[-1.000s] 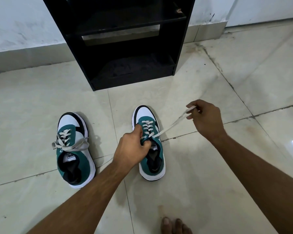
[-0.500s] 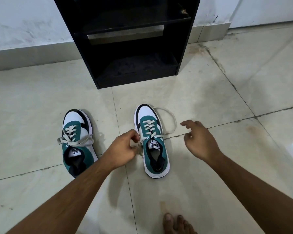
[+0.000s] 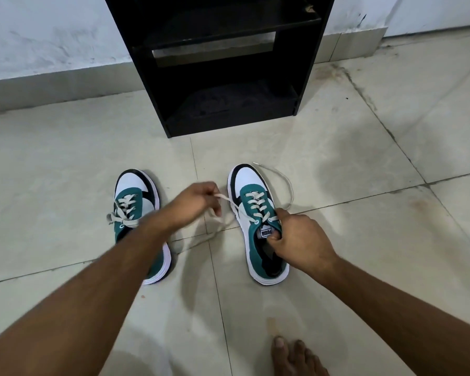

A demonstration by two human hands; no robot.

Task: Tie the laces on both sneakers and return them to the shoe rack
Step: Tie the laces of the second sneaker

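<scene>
Two green, white and black sneakers stand on the tiled floor, toes toward the rack. On the right sneaker (image 3: 251, 202) the laces are loose. My left hand (image 3: 194, 203) pinches the left lace end (image 3: 224, 198) and holds it up between the two shoes. My right hand (image 3: 300, 240) grips the right sneaker at its tongue and collar. The other lace end (image 3: 285, 180) lies in a loop on the floor beside the toe. My left forearm partly covers the left sneaker (image 3: 132, 202), whose laces lie crossed over its top.
A black shoe rack (image 3: 220, 63) with open shelves stands against the wall just beyond the sneakers. My bare foot (image 3: 296, 356) rests on the floor at the bottom edge. Pale floor tiles (image 3: 391, 240) spread to both sides.
My right hand dropped the right lace and moved left onto the sneaker's tongue. My left hand let go of the shoe and pulled the left lace up and leftward.
</scene>
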